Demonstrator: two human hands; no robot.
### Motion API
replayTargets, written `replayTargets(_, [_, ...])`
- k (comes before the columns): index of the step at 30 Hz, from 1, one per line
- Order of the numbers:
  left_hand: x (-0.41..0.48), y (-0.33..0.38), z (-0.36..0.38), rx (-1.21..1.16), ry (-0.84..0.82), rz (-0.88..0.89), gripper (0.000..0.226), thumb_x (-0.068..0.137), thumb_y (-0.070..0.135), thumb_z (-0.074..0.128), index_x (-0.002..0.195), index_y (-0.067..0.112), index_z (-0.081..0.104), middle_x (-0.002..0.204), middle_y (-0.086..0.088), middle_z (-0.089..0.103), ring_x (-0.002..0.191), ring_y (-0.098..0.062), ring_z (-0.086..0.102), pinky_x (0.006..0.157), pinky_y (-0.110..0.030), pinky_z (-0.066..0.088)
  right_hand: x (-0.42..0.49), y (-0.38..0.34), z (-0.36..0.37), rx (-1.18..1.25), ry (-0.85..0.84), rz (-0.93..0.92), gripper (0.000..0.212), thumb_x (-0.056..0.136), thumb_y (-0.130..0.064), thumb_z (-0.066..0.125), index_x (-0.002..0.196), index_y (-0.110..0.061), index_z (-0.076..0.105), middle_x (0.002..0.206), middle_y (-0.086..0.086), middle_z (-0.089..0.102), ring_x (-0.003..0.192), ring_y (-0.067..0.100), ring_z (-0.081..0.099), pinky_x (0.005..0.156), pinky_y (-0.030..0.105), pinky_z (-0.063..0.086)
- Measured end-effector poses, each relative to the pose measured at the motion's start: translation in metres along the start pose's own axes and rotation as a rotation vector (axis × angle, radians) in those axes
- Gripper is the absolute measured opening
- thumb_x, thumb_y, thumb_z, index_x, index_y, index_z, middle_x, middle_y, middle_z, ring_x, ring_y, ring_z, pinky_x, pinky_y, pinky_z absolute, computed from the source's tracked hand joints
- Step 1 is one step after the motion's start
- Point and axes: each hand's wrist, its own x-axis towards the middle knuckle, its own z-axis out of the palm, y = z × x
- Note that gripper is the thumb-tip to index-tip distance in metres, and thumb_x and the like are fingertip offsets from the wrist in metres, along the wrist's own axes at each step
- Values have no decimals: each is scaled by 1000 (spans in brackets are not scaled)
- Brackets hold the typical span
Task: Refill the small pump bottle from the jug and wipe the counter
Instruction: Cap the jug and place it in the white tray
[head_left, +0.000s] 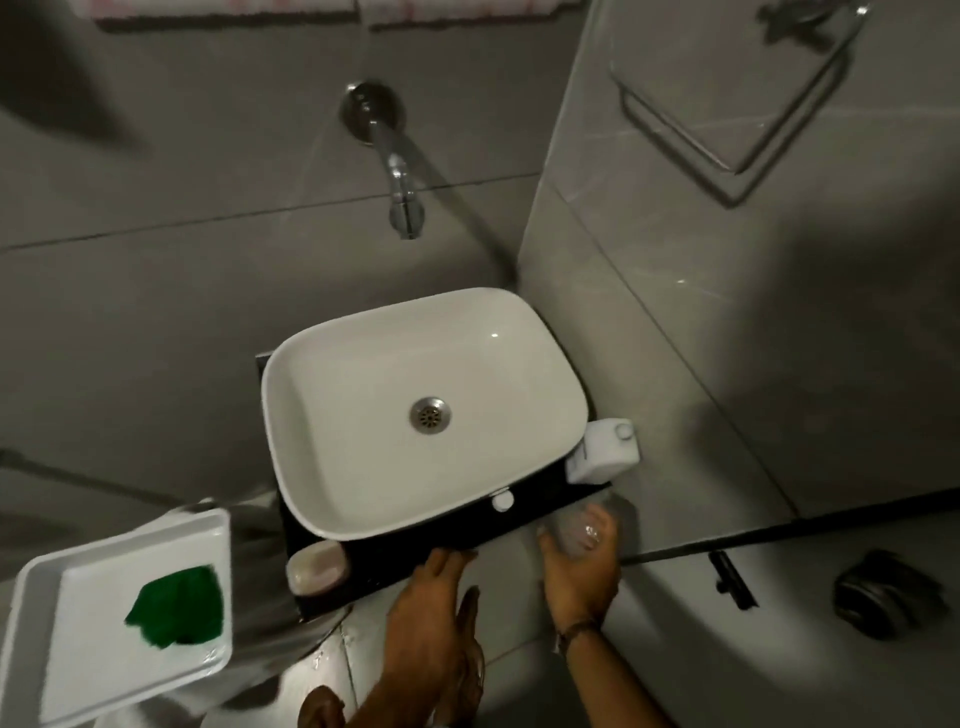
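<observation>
My right hand (577, 577) is wrapped around a small clear bottle (584, 526) at the front right corner of the black counter (524, 525); its pump top is not visible. A white jug (605, 451) stands on the counter just behind the bottle, squeezed between the basin and the right wall. A small white round cap (503, 500) lies on the counter beside the basin's front edge. My left hand (434, 603) rests with spread fingers on the counter's front edge and holds nothing. A green cloth (179, 608) lies in a white tray (62, 665) at the lower left.
A white basin (337, 415) fills most of the counter, under a chrome wall spout (400, 182). A bar of soap (317, 569) sits at the counter's front left corner. A tiled wall closes the right side, with a towel ring (727, 130) on it.
</observation>
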Motion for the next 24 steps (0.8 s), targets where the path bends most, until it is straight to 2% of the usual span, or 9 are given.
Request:
replayTargets(3, [52,36,26,335,-74,123,66,100,13,51,161,28,31,164,1,36,134,-30,51,104,-43,51,42,-22,-6,113,109,-47,77,69,-5,90,130,-28,50,132,-1,61,116,14,61,95,33,55])
replayTargets(6, [83,56,53,562,-185,171,72,101,7,48,165,18,16,172,-12,23,142,-42,44,109,-50,47,74,-35,0,196,145,-77,85,61,4,89,124,-37,48,122,-8,61,104,-3,63,84,16,58])
replayTargets(8, [94,60,68,678,-229,151,68,105,8,44,166,12,13,171,-18,20,142,-47,41,108,-51,48,88,-37,8,225,120,-34,90,60,4,89,131,-31,47,130,0,61,109,14,66,88,34,62])
replayTargets(11, [104,62,80,747,-295,99,61,106,8,44,163,10,23,169,-20,21,144,-45,38,104,-49,52,100,-35,17,189,135,-6,95,57,-4,92,135,-32,47,132,0,60,113,24,65,87,45,63])
replayTargets(15, [110,62,81,764,-359,107,40,104,6,49,144,12,52,169,-14,24,141,-38,43,91,-42,57,110,-32,19,136,190,-8,84,51,-21,97,120,-38,53,118,-6,64,104,22,66,73,33,63])
replayTargets(17, [108,65,79,733,-341,107,33,106,8,47,137,15,55,165,-10,34,133,-33,52,89,-40,56,111,-32,18,133,188,5,78,51,-25,94,115,-40,52,115,-9,65,102,21,67,69,29,59])
replayTargets(19, [102,72,72,617,-274,75,28,106,13,49,131,21,58,150,-6,53,120,-30,64,87,-40,58,109,-33,13,134,178,8,75,53,-25,93,114,-41,53,115,-9,65,103,21,67,73,35,62])
replayTargets(21, [95,82,58,349,-144,28,23,100,22,63,123,26,63,126,0,70,107,-27,71,82,-41,61,103,-33,2,161,148,-23,75,55,-23,94,117,-39,56,119,-7,64,106,19,66,76,36,64])
replayTargets(24, [88,101,26,-231,36,-10,26,85,29,86,105,33,70,96,13,78,89,-9,75,74,-27,61,90,-37,-19,213,62,-126,78,59,-16,96,124,-34,57,127,-6,62,111,13,64,70,18,61])
